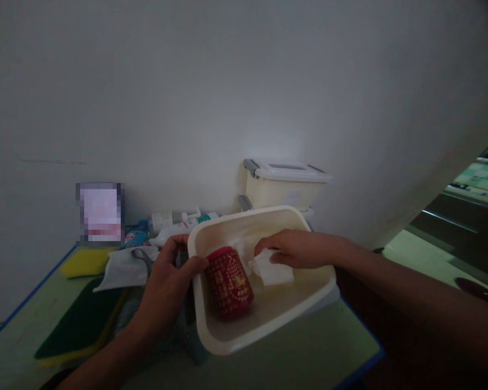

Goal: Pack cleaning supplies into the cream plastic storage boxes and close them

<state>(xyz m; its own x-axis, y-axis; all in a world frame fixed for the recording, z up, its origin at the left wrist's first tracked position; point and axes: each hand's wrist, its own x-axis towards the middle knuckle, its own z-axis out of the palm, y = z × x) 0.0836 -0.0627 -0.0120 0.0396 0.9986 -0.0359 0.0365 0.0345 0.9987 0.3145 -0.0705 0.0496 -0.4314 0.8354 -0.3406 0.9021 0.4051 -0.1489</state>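
A cream plastic basin [264,336] is tilted toward me above the table. My left hand [171,271] grips its left rim, thumb over the edge beside a red can-shaped container [230,284] with gold lettering. That container lies inside against the left wall. Inside the basin, on its right side, my right hand [284,249] is closed on a crumpled white tissue [276,271]. Part of the tissue hangs below the fingers, near the basin's floor. The fingers of my left hand behind the rim are partly hidden.
Behind the basin a lidded storage box [287,187] stands against the wall. To the left lie a green scouring sponge [81,319], a yellow sponge [85,262], a white cloth [124,269] and several bottles. The table [301,352] has a blue edge.
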